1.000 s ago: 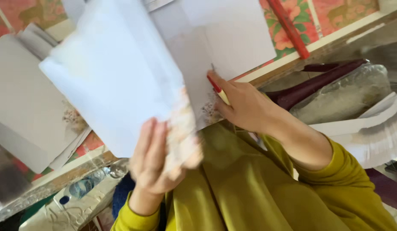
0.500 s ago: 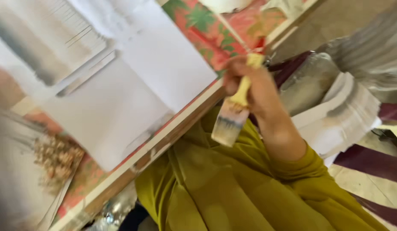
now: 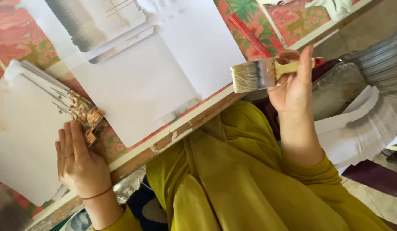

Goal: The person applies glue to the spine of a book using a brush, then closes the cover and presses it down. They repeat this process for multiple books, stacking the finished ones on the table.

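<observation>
Pale wood is showing between the fingers (image 3: 307, 57) of the right hand (image 3: 294, 87), which are pinching the handle of a flat, wide paintbrush with light bristles (image 3: 260, 73). The brush is lying nearly level, its long axis running across the view, bristles pointing toward the large blank white sheet (image 3: 138, 87) on the bench (image 3: 181, 130) and hanging just off the bench edge. The left hand (image 3: 80, 160) is resting flat with released fingers on a fanned stack of white cards with patterned corners (image 3: 40, 124), gripping nothing, well apart from the brush. Another fanned white stack (image 3: 365, 128) is sitting beyond the right wrist, beside the mustard-yellow garment (image 3: 232, 175).
</observation>
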